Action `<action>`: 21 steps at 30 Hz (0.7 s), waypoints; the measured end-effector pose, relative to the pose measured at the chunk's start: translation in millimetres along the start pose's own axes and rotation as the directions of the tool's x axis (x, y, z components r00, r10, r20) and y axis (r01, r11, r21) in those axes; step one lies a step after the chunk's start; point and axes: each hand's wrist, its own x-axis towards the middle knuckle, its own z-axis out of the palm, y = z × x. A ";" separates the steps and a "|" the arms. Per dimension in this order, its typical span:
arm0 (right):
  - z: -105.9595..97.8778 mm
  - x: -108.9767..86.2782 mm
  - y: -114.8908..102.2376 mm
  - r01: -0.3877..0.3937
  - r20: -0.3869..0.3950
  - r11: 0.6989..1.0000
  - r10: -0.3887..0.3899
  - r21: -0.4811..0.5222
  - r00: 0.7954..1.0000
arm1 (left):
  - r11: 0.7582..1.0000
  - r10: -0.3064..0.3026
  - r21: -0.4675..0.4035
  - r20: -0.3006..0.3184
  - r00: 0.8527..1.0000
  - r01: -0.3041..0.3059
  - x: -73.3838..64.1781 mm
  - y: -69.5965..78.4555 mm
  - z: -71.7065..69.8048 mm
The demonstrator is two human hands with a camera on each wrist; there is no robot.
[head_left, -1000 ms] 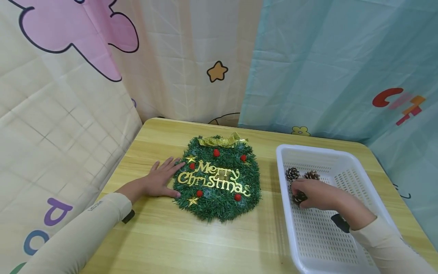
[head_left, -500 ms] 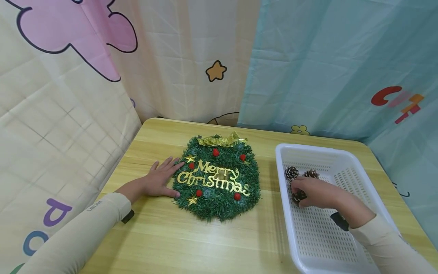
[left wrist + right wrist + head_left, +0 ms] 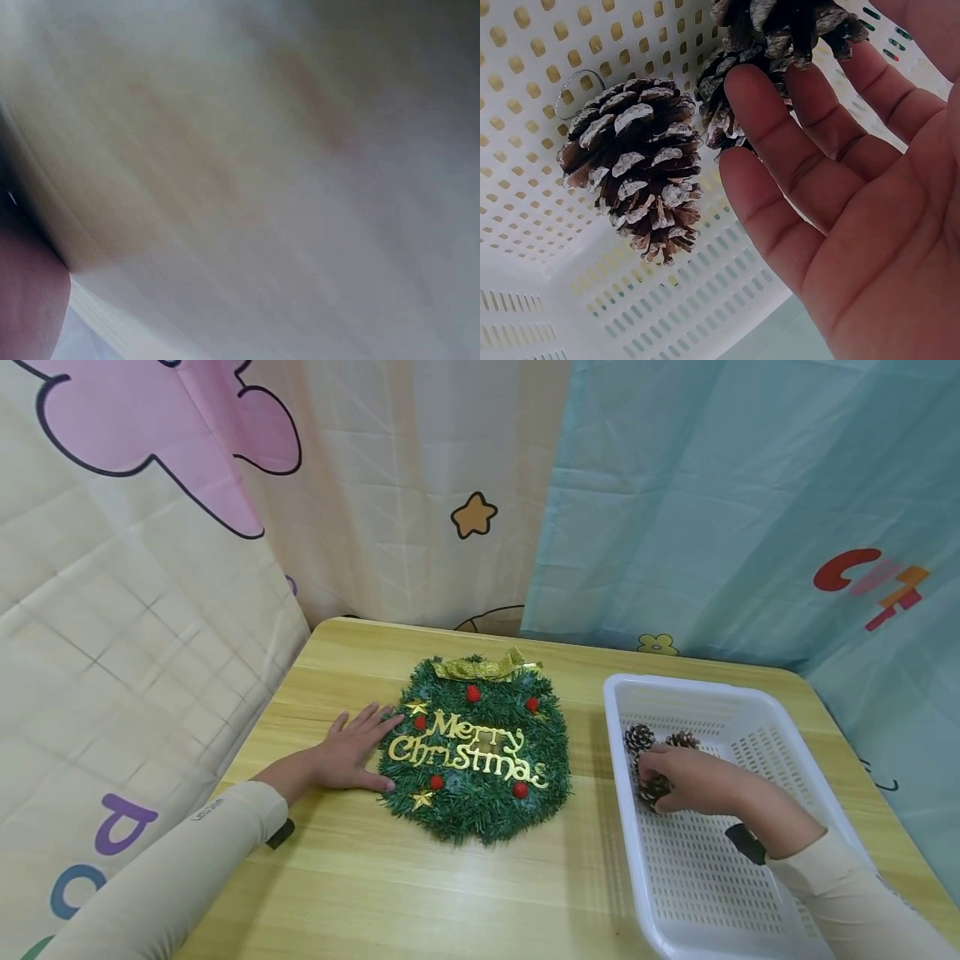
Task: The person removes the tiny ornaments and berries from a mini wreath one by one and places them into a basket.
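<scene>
Item 1, wreath (image 3: pixel 480 818). Green, lying on the counter (image 3: pixel 480 902) between my two hands, left of the basket (image 3: pixel 705 885). Carries gold lettering (image 3: pixel 442 725), red balls, stars and a gold bow (image 3: pixel 476 671) along its far edge.

Item 2, left hand (image 3: pixel 352 758). Mine; fingers spread, grasping nothing, thumb and fingertips touching the wreath's left edge. My left wrist view is blurred and shows little beyond wood grain.

Item 3, cones, three, brown with pale-edged scales, all inside the basket by its left wall. The near cone (image 3: pixel 652 791) sits under my right hand (image 3: pixel 693 781); the left cone (image 3: pixel 640 738) and right cone (image 3: pixel 682 740) lie just beyond it. One cone bears a thin loop (image 3: pixel 581 72).

Item 4, right hand. Mine; reaching into the basket, index finger and thumb bent about the near cone in what I read as a light pinch. Other fingers looser, holding nothing. Firmness: cannot tell.

Item 5, change. Over the last second, next to none: both hands keep their places, and the wreath has not shifted. I take this as a pause at the pick-up, with the near cone not yet lifted out of the basket and the wreath steady under my left fingertips.
</scene>
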 end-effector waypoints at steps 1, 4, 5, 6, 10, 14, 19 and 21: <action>-0.5 -0.2 0.1 0.007 -0.006 1.000 -0.007 -0.001 1.000 | 1.000 0.000 0.000 0.001 1.000 0.000 0.1 -0.2 0.1; -2.7 -1.2 1.2 0.039 -0.034 0.999 -0.040 -0.005 0.999 | 1.000 0.004 -0.001 -0.005 1.000 -0.004 0.0 -0.8 0.5; -3.8 -1.8 1.8 0.054 -0.047 0.998 -0.055 -0.008 0.997 | 1.000 0.008 -0.005 -0.010 1.000 -0.008 -0.1 -1.0 0.6; -5.2 -2.7 2.3 0.068 -0.060 0.998 -0.068 -0.009 0.996 | 1.000 0.014 -0.006 -0.016 1.000 -0.014 -0.4 -1.2 0.9; -12.3 -6.0 1.4 0.097 -0.090 0.995 -0.096 0.002 0.991 | 0.999 0.034 -0.013 -0.038 0.999 -0.034 -1.2 -2.2 2.2; -22.9 -7.8 -3.0 0.090 -0.104 0.996 -0.087 0.018 0.991 | 1.000 0.023 -0.012 -0.029 0.999 -0.024 -1.8 -1.1 1.3; -40.6 -4.7 -10.9 0.123 -0.140 0.992 -0.124 -0.014 0.982 | 1.000 0.007 0.002 -0.011 1.000 -0.007 -1.5 -0.3 0.4; -47.8 -2.2 -15.1 0.150 -0.156 0.988 -0.153 -0.028 0.976 | 1.000 0.010 0.004 -0.010 1.000 -0.010 -1.5 -0.2 -0.2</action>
